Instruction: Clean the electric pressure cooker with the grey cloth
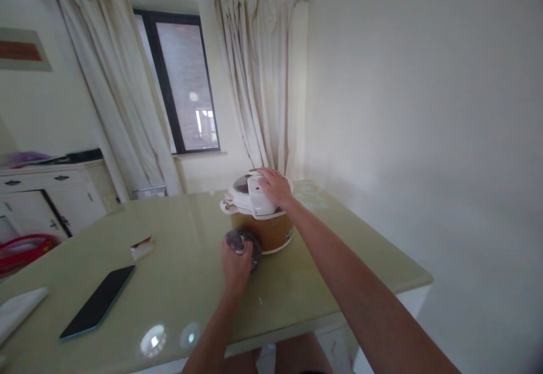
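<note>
A rice cooker [275, 232] with a white lid and a golden-brown body stands upright on the glossy green tabletop [186, 272]. My left hand [236, 266] is closed around a bunched grey cloth [256, 252], which presses against the lower front left of the cooker's body. On top of the white lid [261, 196], my right hand [275, 186] lies with its fingers stretched over the right side. The lid is down on the body. Part of its right edge is hidden behind my right hand and forearm.
A dark tablet [99, 300] lies at the left, with a small white packet [142, 247] beyond it. A white flat object [19, 309] is at the far left edge. A wall [416, 136] rises along the right side. Behind stand curtains [258, 80] and a white cabinet [72, 190].
</note>
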A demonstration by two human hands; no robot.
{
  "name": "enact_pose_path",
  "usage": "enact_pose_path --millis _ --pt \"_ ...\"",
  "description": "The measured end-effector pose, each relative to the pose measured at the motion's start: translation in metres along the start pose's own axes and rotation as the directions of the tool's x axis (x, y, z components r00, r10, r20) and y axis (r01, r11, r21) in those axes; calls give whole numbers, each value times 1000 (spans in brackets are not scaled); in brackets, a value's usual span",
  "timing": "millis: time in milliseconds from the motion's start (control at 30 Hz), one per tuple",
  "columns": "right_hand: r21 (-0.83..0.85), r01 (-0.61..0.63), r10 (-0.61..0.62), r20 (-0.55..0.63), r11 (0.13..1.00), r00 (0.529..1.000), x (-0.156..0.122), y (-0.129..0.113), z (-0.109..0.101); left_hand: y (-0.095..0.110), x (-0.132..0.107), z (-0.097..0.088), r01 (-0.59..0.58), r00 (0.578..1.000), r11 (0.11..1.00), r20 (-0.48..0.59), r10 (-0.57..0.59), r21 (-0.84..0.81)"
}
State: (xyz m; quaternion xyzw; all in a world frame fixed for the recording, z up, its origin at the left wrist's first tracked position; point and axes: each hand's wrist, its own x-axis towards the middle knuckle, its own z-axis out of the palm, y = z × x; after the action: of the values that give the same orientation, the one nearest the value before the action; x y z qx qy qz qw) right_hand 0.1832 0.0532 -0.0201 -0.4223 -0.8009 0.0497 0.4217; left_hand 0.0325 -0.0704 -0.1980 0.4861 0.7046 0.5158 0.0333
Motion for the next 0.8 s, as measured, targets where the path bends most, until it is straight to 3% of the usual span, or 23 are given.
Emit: enact_pose_path --millis 67,100,167,233,333,400,433,500,633,733,800 --pt "-2 -6 6 8 1000 1000 0 0 0 18 -22 12 -173 981 985 -89 174 25" --pt "-3 -7 7 13 1000 1000 0 0 -1 29 -31 20 -284 956 957 -58 287 57" --pt "-7 -7 7 25 1000 1000 -1 0 -3 50 -46 39 -509 860 849 116 497 143" --pt "-9 -4 4 39 1000 999 -1 0 -5 66 -55 56 -673 739 705 260 622 225" --pt "-4 10 -10 65 1000 998 -1 0 -7 74 -54 68 -763 638 568 220 738 308" --pt "-2 18 -18 75 1000 997 -1 1 -7 68 -45 62 -769 612 556 111 783 316" --pt "-3 19 -19 73 1000 997 -1 2 -7 63 -40 56 -757 620 579 51 783 303" --pt "-1 21 -21 60 1000 998 -1 2 -5 50 -28 39 -705 675 671 -74 734 231" --pt "17 25 -26 49 1000 998 -1 1 -4 25 -4 12 -474 853 878 -285 436 -74" --pt "21 26 -27 50 999 998 -1 0 -4 15 17 0 -171 963 905 -261 70 -388" --pt "16 31 -31 41 999 999 -2 0 -4 12 36 -6 47 970 840 -176 -168 -540"
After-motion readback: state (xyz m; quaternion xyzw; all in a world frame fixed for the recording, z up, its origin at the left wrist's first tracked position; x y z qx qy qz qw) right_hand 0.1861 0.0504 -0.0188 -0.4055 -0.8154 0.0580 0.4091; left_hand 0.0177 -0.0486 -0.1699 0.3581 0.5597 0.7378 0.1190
